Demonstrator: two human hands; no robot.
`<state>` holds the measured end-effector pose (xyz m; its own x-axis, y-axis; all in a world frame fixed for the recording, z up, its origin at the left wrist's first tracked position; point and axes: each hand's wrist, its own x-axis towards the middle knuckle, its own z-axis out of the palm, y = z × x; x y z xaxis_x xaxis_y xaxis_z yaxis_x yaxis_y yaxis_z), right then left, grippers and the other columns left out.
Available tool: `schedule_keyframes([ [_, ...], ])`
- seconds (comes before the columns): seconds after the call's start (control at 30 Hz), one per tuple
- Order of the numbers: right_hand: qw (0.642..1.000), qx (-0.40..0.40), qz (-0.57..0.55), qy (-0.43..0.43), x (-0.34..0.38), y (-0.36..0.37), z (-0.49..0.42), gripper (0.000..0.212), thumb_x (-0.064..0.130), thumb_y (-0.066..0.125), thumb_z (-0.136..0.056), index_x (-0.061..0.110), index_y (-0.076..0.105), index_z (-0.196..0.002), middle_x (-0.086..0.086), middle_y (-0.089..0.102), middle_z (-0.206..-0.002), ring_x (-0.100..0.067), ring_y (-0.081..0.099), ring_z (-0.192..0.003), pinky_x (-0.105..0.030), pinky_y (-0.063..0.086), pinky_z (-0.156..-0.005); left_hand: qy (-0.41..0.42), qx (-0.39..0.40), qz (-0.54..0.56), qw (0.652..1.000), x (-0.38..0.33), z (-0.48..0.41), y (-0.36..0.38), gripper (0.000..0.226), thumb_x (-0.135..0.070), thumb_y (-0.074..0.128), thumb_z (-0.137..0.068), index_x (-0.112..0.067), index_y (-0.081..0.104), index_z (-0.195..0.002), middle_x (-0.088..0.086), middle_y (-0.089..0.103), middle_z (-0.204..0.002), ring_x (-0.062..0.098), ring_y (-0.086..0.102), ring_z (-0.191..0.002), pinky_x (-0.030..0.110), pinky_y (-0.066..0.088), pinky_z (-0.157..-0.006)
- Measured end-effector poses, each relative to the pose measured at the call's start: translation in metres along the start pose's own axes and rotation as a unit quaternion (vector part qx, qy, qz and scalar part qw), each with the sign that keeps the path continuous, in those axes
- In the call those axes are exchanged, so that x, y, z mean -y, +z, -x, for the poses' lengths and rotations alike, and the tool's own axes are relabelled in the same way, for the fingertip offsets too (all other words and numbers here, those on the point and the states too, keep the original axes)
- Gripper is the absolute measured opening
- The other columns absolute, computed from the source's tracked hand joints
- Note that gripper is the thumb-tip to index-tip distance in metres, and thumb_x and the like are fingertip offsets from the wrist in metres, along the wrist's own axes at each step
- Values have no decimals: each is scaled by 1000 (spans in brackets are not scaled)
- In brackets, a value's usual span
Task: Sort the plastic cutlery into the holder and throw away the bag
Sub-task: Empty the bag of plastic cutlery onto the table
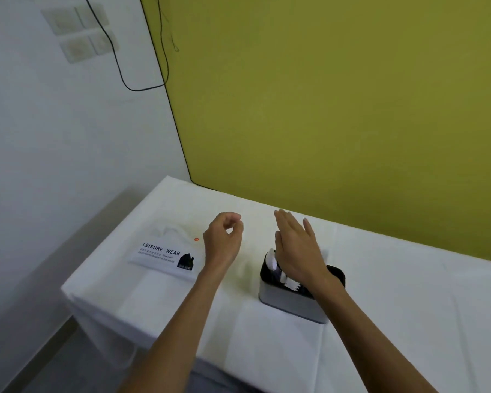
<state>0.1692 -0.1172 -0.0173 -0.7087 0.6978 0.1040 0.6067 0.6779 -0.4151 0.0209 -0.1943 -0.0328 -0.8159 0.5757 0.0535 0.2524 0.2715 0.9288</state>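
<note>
A clear plastic bag (167, 252) printed "LEISURE WEAR" lies flat on the white table (408, 307) at the left. A grey cutlery holder (289, 300) with a black inside stands right of centre, with white plastic cutlery (272, 260) sticking up in it. My left hand (223, 241) hovers between the bag and the holder, fingers loosely curled, holding nothing. Above the holder's top hovers my right hand (296, 249), fingers straight, hiding part of the cutlery.
A yellow-green wall panel (338, 109) rises right behind the table's far edge. A white wall with sockets (80, 32) and a black cable (119, 66) is at the left. The table's left edge drops to the floor (40, 350).
</note>
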Motion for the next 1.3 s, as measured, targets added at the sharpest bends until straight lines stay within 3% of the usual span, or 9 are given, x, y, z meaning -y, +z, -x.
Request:
schedule_keyframes([
  [0.27,979,186,-79,-33,70,75,-43,54,16,33,-105,6,20,-156,-10,19,-164,-21,18,-151,-31,17,-121,-208,-25,4,978,97,-1,-79,13,-14,61,-91,-18,69,-100,-5,66,-93,18,61,-94,26,44,-77],
  [0.47,886,255,-337,193,90,147,-56,61,29,47,-102,16,24,-156,-4,28,-161,-23,37,-141,-34,34,-111,-334,-39,53,940,158,3,-109,18,-26,64,-88,-11,67,-98,15,72,-97,28,67,-81,44,59,-79],
  [0.57,785,215,-478,330,98,170,-60,57,25,58,-96,12,35,-146,-10,51,-138,-26,57,-107,-37,52,-78,-351,-47,99,930,165,-2,-111,25,-26,65,-91,-2,69,-89,16,72,-79,27,66,-70,49,60,-81],
  [0.67,740,171,-536,370,106,180,-64,35,24,73,-80,6,54,-103,-11,62,-86,-23,59,-68,-36,54,-62,-371,-47,156,914,163,-9,-111,31,-32,64,-94,-3,71,-87,15,74,-81,31,71,-78,47,60,-84],
  [0.73,737,159,-541,373,111,182,-62,29,22,78,-78,5,55,-87,-9,55,-64,-19,53,-49,-30,49,-52,-389,-45,216,894,160,-11,-114,36,-37,63,-96,-2,70,-94,17,74,-90,31,72,-85,41,61,-77],
  [0.87,777,189,-504,327,125,178,-55,12,9,67,-89,7,57,-84,-8,57,-69,-13,54,-46,-23,38,-43,-399,-38,284,871,157,-14,-117,45,-44,63,-95,-2,66,-111,19,72,-106,34,70,-97,37,59,-66],
  [1.1,849,186,-445,217,133,144,-45,27,6,64,-86,15,68,-111,-3,62,-77,-13,57,-59,-24,45,-56,-388,-56,403,827,152,-27,-124,71,-64,68,-80,-8,63,-124,13,75,-111,32,73,-99,48,59,-86],
  [1.2,825,187,-500,185,137,118,-34,26,8,65,-86,19,70,-109,0,63,-78,-13,58,-64,-27,46,-63,-382,-36,435,815,133,-31,-124,68,-61,68,-82,-10,63,-126,14,73,-115,30,72,-102,39,60,-75],
  [1.3,776,181,-580,170,134,85,-30,24,1,58,-87,16,70,-103,2,67,-82,-13,61,-75,-29,47,-71,-349,27,472,809,100,-33,-114,60,-54,61,-91,-8,59,-131,15,73,-116,28,71,-103,38,57,-81],
])
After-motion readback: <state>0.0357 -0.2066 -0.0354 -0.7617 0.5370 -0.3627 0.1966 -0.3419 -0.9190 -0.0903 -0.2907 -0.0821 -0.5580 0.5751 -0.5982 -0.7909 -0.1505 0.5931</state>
